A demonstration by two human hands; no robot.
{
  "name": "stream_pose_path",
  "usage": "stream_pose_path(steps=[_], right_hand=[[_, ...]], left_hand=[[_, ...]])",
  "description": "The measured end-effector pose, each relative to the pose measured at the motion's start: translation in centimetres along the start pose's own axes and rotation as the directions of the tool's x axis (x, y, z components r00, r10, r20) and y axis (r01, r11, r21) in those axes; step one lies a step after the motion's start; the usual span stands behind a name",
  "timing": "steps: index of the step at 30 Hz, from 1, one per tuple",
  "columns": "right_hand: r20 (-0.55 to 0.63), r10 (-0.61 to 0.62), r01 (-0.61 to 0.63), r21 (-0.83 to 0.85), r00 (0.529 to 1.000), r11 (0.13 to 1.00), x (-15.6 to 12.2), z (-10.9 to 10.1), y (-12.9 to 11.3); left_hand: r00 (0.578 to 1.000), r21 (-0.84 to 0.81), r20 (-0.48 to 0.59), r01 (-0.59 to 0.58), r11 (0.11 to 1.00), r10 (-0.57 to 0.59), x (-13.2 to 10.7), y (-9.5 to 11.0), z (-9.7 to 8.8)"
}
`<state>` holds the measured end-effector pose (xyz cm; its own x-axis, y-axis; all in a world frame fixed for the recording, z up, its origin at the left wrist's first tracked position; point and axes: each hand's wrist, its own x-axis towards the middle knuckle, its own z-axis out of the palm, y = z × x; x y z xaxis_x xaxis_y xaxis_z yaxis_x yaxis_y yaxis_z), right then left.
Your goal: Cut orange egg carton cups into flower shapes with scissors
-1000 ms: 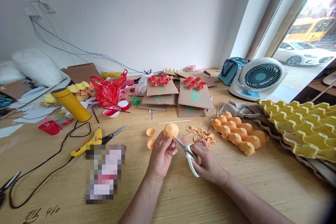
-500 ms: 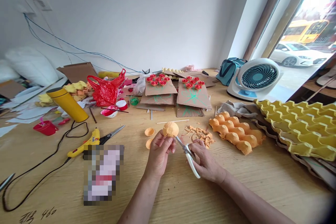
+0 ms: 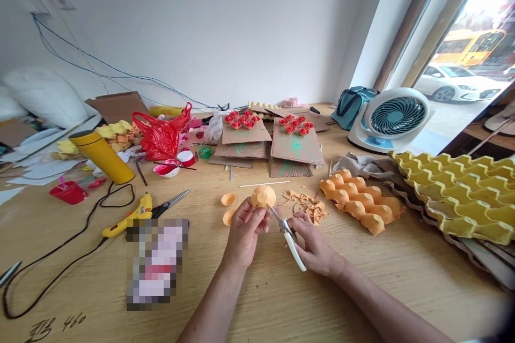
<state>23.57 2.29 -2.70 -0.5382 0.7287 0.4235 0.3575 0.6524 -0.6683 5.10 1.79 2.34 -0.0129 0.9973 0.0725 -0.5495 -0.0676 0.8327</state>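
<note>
Between the thumb and fingers of my left hand (image 3: 248, 228) is an orange egg-carton cup (image 3: 263, 196), its rounded side toward me. My right hand (image 3: 311, 241) grips white-handled scissors (image 3: 290, 244), whose blades point up and left and meet the cup's lower right edge. How far the blades are parted is hard to see. Two cut orange cups, one of them (image 3: 228, 199) fully in sight and the other partly behind my left hand, lie just left of it. Orange trimmings (image 3: 311, 206) are heaped beyond my right hand.
An orange egg-carton piece (image 3: 362, 201) and stacked yellow egg trays (image 3: 458, 193) lie on the right, before a fan (image 3: 396, 118). Red paper flowers stand on cardboard (image 3: 298, 144) at the back. Leftward are a yellow glue gun (image 3: 131, 218), black scissors (image 3: 169, 204) and a yellow flask (image 3: 102, 156).
Both hands keep their grips, and the scissors stay at the cup's lower right edge. The whole view has shifted very slightly; otherwise little differs.
</note>
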Motion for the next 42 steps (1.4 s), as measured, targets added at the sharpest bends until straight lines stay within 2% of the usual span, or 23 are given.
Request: stream_pose_path(steps=[34,42], right_hand=[[-0.013,-0.017,0.017,-0.019,1.0,1.0,0.09,0.17,0.08],[-0.008,-0.002,0.002,0.03,1.0,1.0,0.13,0.22,-0.12]], left_hand=[[1.0,0.001,0.0,0.012,1.0,-0.012,0.04,-0.33,-0.22],[1.0,0.008,-0.016,0.017,1.0,-0.017,0.11,-0.42,-0.14]])
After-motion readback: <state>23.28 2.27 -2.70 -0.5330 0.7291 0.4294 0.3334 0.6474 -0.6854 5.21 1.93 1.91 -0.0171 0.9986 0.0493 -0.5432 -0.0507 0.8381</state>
